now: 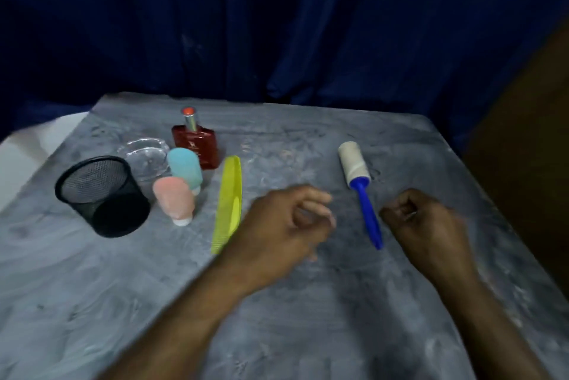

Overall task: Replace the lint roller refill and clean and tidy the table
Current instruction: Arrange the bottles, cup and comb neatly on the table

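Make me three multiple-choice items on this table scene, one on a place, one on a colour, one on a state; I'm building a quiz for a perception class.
1. Where does the lint roller lie?
A. Inside the mesh pen cup
B. On the table between the two hands
C. On top of the comb

2. What colour is the comb?
A. Yellow-green
B. Red
C. Black

3. What is the state of the mesh pen cup?
A. Lying on its side
B. Upright and holding the comb
C. Upright, with nothing showing in it

Answers:
1 B: its blue handle points toward the near edge, in the gap between the left hand and the right hand.
2 A: the long comb by the left hand is yellow-green.
3 C: its open rim faces up and only dark mesh shows inside.
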`<state>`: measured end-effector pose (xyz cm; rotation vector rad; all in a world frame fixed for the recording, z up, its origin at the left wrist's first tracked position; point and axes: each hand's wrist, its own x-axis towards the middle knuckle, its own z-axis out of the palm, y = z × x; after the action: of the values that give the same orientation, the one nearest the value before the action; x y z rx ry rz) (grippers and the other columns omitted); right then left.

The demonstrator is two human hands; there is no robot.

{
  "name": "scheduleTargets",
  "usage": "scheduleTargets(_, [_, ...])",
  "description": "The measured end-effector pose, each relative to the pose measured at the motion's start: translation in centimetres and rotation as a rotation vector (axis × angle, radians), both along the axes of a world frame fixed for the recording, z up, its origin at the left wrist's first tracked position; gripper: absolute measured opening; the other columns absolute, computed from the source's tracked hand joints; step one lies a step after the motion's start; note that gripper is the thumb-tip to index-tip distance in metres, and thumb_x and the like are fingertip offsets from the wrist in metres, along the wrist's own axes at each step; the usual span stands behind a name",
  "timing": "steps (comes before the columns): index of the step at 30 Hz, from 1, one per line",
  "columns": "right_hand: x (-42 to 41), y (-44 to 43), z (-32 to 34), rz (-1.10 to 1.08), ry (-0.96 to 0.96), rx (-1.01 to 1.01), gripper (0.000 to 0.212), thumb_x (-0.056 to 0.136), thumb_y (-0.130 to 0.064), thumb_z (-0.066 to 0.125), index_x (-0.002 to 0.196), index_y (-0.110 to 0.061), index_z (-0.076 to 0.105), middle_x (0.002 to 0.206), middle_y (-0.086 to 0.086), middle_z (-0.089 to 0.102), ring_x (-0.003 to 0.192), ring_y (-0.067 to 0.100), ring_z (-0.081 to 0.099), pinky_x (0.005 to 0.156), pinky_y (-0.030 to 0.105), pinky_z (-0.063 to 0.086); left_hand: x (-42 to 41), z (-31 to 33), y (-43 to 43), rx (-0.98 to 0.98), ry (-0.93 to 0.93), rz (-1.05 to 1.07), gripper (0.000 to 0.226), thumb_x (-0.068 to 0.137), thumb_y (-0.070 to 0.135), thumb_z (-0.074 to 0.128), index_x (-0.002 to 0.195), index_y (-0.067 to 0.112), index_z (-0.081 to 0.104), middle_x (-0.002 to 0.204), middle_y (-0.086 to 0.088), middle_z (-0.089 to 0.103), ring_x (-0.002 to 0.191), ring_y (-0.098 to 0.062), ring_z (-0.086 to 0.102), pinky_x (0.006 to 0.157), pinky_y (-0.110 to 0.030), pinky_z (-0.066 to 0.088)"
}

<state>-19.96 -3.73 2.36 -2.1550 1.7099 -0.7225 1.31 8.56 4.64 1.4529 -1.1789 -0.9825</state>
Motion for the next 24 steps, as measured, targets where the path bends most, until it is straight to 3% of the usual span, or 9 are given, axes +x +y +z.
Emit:
scheduleTargets(3, [0.7, -0.9, -0.9, 0.011, -0.015, 0.109, 0.026, 0.083, -0.037, 0.080, 0.072, -0.018, 0.065, 0.066, -0.005, 0.068, 0.068, 0.017, 0.066, 0.068, 0.035, 0.054, -3.0, -3.3, -4.0, 0.204, 0.035, -0.106, 0.042, 0.095, 0.011, 0.075, 0.135, 0.009, 0.064, 0.117, -0.003, 0.070, 0.087, -0.023, 0.074, 0.077, -0.051, 0.067])
scheduleTargets(6, [1.1, -2.1, -1.5, 0.026, -0.002, 0.213, 0.029, 0.081, -0.040, 0.081, 0.072, -0.017, 0.068, 0.066, 0.001, 0.071, 0.070, 0.025, 0.069, 0.073, 0.042, 0.058, -4.4, -5.5, -6.5, 0.276, 0.081, -0.156, 0.035, 0.096, 0.011, 0.072, 0.129, 0.009, 0.062, 0.104, 0.000, 0.066, 0.078, -0.018, 0.070, 0.077, -0.052, 0.066])
scheduleTargets(8, [1.3, -2.8, -1.8, 0.047, -0.061, 0.305, 0.028, 0.081, -0.035, 0.084, 0.071, -0.013, 0.070, 0.061, 0.006, 0.071, 0.061, 0.024, 0.070, 0.065, 0.040, 0.057, -4.8, -5.9, -7.3, 0.309, 0.108, -0.173, 0.032, 0.098, 0.011, 0.068, 0.128, 0.003, 0.061, 0.096, -0.002, 0.066, 0.071, -0.014, 0.068, 0.073, -0.049, 0.066])
scheduleTargets(11, [1.6, -3.1, -2.5, 0.060, -0.196, 0.431, 0.021, 0.084, -0.025, 0.084, 0.074, -0.010, 0.074, 0.054, 0.007, 0.070, 0.044, 0.015, 0.062, 0.053, 0.029, 0.050, -5.0, -5.8, -7.4, 0.334, 0.118, -0.179, 0.034, 0.100, 0.011, 0.064, 0.134, 0.003, 0.061, 0.098, -0.004, 0.066, 0.072, -0.012, 0.067, 0.071, -0.044, 0.065])
scheduleTargets(14, [2.2, -2.3, -2.6, 0.091, -0.390, 0.534, 0.013, 0.089, -0.010, 0.077, 0.083, 0.001, 0.073, 0.057, 0.010, 0.068, 0.047, 0.019, 0.059, 0.048, 0.029, 0.051, -5.0, -5.5, -5.8, 0.263, -0.009, -0.125, 0.039, 0.096, 0.010, 0.065, 0.135, 0.010, 0.063, 0.117, -0.008, 0.072, 0.095, -0.029, 0.076, 0.082, -0.053, 0.066])
scheduleTargets(16, [3.0, -1.0, -2.1, 0.134, -0.531, 0.607, 0.014, 0.090, -0.004, 0.074, 0.088, 0.009, 0.071, 0.060, 0.014, 0.067, 0.047, 0.017, 0.057, 0.042, 0.026, 0.050, -4.4, -5.4, -3.9, 0.165, -0.148, -0.069, 0.046, 0.092, 0.010, 0.065, 0.138, 0.015, 0.064, 0.128, -0.009, 0.070, 0.106, -0.031, 0.075, 0.088, -0.050, 0.065])
scheduleTargets(20, [6.0, 2.1, -1.3, 0.271, -0.653, 0.683, 0.010, 0.090, 0.001, 0.071, 0.088, 0.011, 0.069, 0.059, 0.012, 0.068, 0.042, 0.012, 0.058, 0.039, 0.023, 0.050, -2.1, -5.7, 0.7, 0.045, -0.183, 0.063, 0.053, 0.089, 0.010, 0.066, 0.141, 0.022, 0.063, 0.127, 0.000, 0.068, 0.091, -0.020, 0.076, 0.080, -0.039, 0.066])
scheduleTargets(24, [9.7, 4.2, -1.8, 0.354, -0.670, 0.735, 0.015, 0.090, 0.000, 0.072, 0.090, 0.015, 0.068, 0.060, 0.016, 0.065, 0.045, 0.018, 0.055, 0.041, 0.026, 0.052, 0.2, -5.8, 4.6, 0.018, -0.196, 0.169, 0.057, 0.089, 0.009, 0.071, 0.141, 0.028, 0.062, 0.128, 0.011, 0.066, 0.085, -0.010, 0.076, 0.078, -0.029, 0.064])
